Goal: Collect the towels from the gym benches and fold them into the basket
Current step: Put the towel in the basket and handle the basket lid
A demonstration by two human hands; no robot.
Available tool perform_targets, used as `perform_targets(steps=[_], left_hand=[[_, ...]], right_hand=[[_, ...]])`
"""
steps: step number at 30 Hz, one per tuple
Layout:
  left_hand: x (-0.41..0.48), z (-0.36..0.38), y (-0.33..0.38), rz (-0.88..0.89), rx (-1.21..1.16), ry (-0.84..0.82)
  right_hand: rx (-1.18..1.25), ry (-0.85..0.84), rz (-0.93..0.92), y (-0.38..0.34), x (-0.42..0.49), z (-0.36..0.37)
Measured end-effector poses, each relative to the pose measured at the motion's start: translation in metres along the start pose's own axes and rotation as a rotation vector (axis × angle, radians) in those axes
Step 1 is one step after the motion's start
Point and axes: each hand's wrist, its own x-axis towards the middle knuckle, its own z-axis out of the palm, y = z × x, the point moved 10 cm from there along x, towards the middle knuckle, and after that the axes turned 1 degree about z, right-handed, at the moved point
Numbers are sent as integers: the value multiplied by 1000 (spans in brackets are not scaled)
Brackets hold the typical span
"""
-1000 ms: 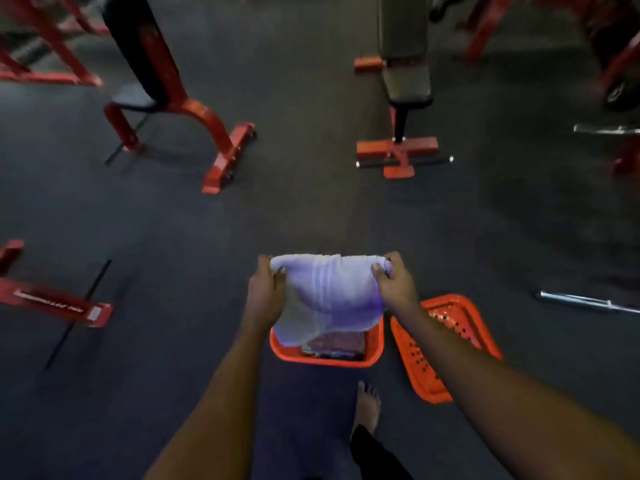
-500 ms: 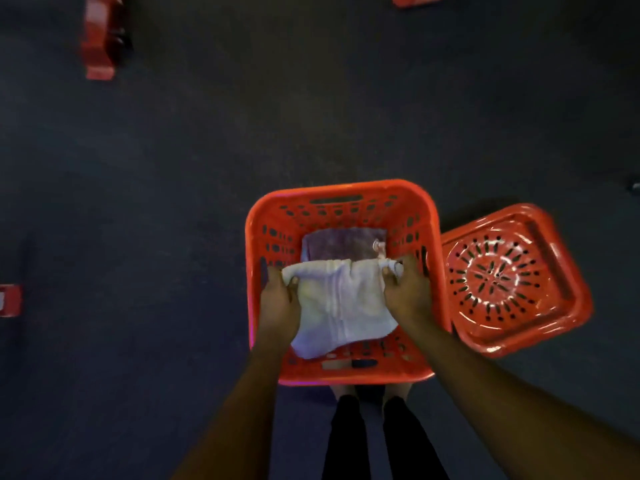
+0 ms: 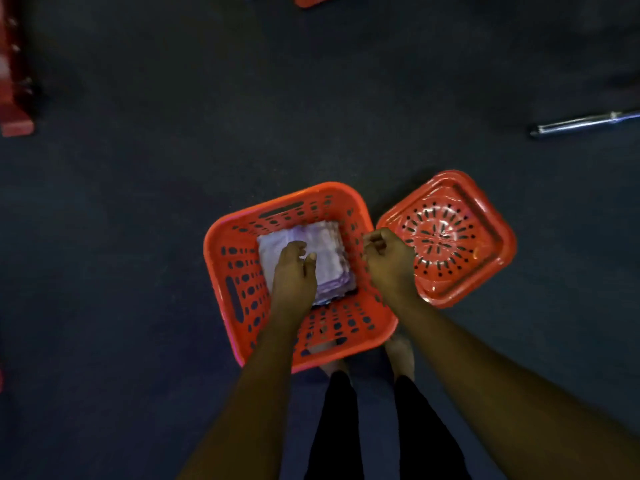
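Observation:
An orange plastic basket (image 3: 239,271) with perforated walls stands on the dark floor just in front of my feet. Inside it lies a stack of folded pale lilac towels (image 3: 329,251), the top one flat and square. My left hand (image 3: 294,275) is down in the basket and rests on the top towel with bent fingers, its thumb beside them. My right hand (image 3: 388,261) hovers over the basket's right rim with loosely curled fingers and holds nothing.
An orange perforated lid (image 3: 446,237) lies on the floor touching the basket's right side. A steel bar (image 3: 585,123) lies at the far right. Red bench feet show at the left edge (image 3: 15,123) and top (image 3: 311,0). My bare feet (image 3: 400,355) stand behind the basket.
Both hands lowered the folded towel into the basket and let go of its corners. It now lies flat on the stack. My right hand has drawn back to the rim.

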Motion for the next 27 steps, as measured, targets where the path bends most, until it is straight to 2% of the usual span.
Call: perform_targets(steps=[4,7,11,17,21,25,27], left_hand=[[-8,26,69,119,-37,24],[-17,74,121,208,-29,-3],[-29,163,149,246,1,-73],[-26,344,106,126,69,-241],[-6,485,52,117,178,-407],[11,581,8,136,284,-537],[10,610,-3,138,293,-626]], right_hand=[[33,49,123,36,3,-64],[80,87,215,88,11,-114],[150,80,335,179,28,-158],[143,18,504,324,77,-188],[192,-12,575,451,126,-173],[390,68,700,530,158,-152],[561,42,809,547,162,-133]])
